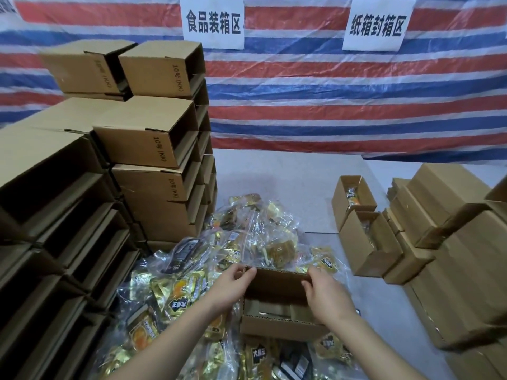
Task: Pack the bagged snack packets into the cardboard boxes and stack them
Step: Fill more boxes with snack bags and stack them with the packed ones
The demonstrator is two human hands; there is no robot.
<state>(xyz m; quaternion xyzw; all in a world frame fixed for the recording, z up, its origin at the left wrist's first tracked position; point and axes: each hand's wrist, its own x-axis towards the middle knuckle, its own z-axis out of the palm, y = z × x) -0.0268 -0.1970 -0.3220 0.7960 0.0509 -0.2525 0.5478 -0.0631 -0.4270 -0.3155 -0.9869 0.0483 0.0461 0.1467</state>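
1. An open cardboard box (277, 303) is held at the near middle of the grey table (288, 176), resting on a heap of bagged snack packets (247, 242).
2. The box's far wall is gripped at its left corner by the left hand (233, 286), fingers curled over the rim.
3. The same wall's right corner is gripped by the right hand (326, 294), thumb inside, fingers curled.
4. Stacked empty boxes (153, 138) are seen on the left, their open sides turned right.
5. Two open boxes (365, 223) holding packets are placed to the right, beside closed stacked boxes (452, 242).
6. Two white signs (377, 24) are hung on the striped tarpaulin (329, 100) behind.
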